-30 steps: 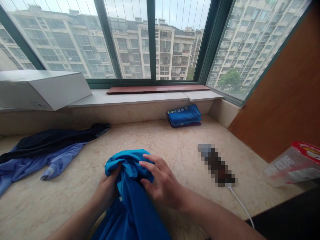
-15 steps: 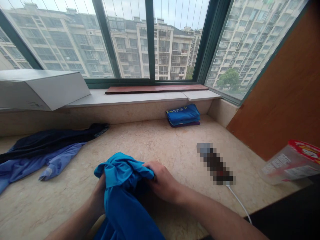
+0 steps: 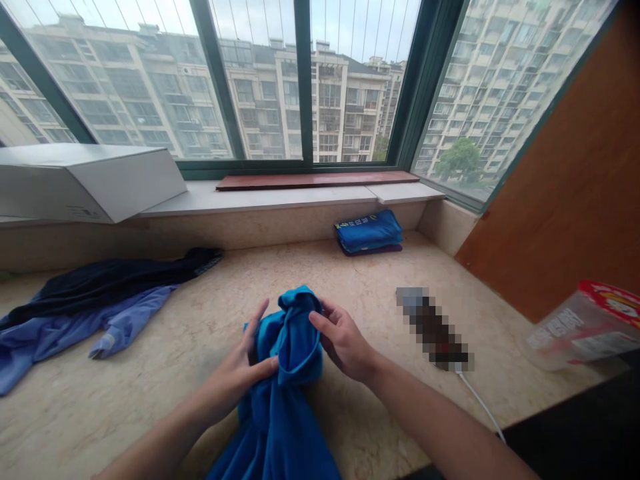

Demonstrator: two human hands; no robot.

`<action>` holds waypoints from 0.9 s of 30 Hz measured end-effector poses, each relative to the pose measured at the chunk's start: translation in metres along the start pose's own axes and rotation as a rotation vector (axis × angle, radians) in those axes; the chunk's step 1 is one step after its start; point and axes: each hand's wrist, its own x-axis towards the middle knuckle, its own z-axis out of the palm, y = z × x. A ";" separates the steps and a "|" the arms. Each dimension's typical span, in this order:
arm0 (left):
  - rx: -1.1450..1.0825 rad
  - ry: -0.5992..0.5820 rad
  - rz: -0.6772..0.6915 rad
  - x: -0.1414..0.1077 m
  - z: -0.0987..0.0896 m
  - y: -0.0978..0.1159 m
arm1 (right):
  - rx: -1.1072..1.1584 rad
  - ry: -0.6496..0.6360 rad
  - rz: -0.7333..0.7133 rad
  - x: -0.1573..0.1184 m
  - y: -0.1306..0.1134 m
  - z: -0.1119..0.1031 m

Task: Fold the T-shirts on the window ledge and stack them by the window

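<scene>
The blue cloth (image 3: 295, 333) is bunched at its upper end between the two hands, over the near middle of the bench (image 3: 195, 353); its lower part runs toward the wearer and out of view. The left hand (image 3: 247, 363) has a fairly wide grip, thumb against the front and fingers around the left side; the right hand (image 3: 345, 340) has a narrower one, thumb and fingers at the right edge of the gathered folds (its farther fingertips are hidden). The step in hand seems to be working these gathered folds, which calls for a steady left hold while the right guides the edge. Farther out lie a folded blue bundle (image 3: 370, 232) near the back and a dark garment (image 3: 115, 277) at left.
</scene>
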 end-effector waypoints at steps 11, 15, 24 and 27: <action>-0.352 0.118 -0.062 -0.003 0.011 0.008 | -0.221 -0.348 -0.067 -0.008 0.001 -0.001; -0.490 0.274 -0.066 -0.007 0.012 0.014 | -0.422 -0.321 -0.092 -0.010 0.004 -0.003; -0.571 0.249 -0.078 -0.009 0.013 0.016 | -0.643 -0.167 -0.151 -0.006 0.025 -0.007; -0.551 0.323 -0.036 -0.004 0.006 0.013 | -0.643 -0.035 -0.160 -0.003 0.021 -0.008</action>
